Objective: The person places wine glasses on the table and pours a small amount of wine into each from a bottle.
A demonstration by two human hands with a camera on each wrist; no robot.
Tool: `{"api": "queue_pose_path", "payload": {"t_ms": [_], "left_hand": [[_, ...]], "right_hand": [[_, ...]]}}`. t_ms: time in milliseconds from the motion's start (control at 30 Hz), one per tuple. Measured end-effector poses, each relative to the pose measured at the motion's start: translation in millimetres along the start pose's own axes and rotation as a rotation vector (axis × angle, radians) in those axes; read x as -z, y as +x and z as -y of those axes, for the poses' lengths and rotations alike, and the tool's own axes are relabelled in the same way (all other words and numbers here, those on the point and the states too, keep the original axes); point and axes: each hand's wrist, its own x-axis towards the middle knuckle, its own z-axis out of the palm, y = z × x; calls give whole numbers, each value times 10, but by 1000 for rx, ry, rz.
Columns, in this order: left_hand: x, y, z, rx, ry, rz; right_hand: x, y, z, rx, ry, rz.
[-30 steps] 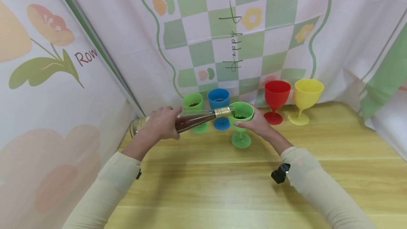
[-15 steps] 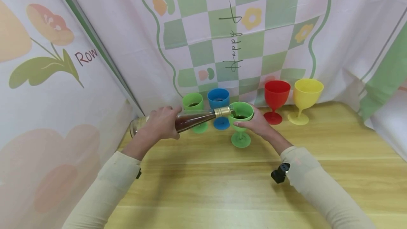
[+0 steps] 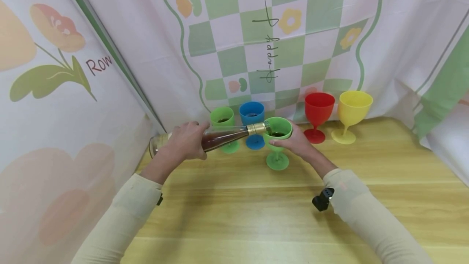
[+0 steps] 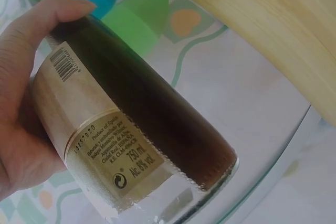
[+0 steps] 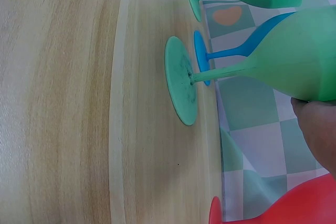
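My left hand [image 3: 186, 141] grips a glass wine bottle [image 3: 224, 138] by its body, tilted nearly level with the neck toward the right. Its mouth lies over the rim of the front green goblet [image 3: 277, 145], where dark liquid [image 3: 277, 134] shows inside. A falling stream is too small to make out. My right hand [image 3: 297, 142] holds that goblet by the bowl, upright, thumb at the front. A printed label [image 4: 131, 150] faces the left wrist camera. The right wrist view shows the goblet's round base [image 5: 181, 82] at the table and part of my thumb.
Behind the bottle stand another green goblet [image 3: 222, 113] and a blue goblet [image 3: 251, 111], both with dark liquid. A red goblet [image 3: 319, 107] and a yellow goblet [image 3: 353, 107] stand to the right. Printed curtains [image 3: 227, 60] border the wooden table [image 3: 249, 215] at the back and left.
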Motion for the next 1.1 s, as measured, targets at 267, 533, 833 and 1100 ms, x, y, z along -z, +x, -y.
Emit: {"api": "queue_pose_path", "payload": {"t_ms": [267,533,833,1100], "left_hand": [[15,-7,1,-4,11,-17],[8,4,3,-2,14,-1],[-55,1,-1,2,-9,-2],[-261,10,11,10,-100,-42]], "right_hand": [[-2,-1,18,-3,-10,1],[3,-6,26,-8,-2,-2],[-3,1,18,-5,2,-2],[-16,7,5,9,18,-19]]}}
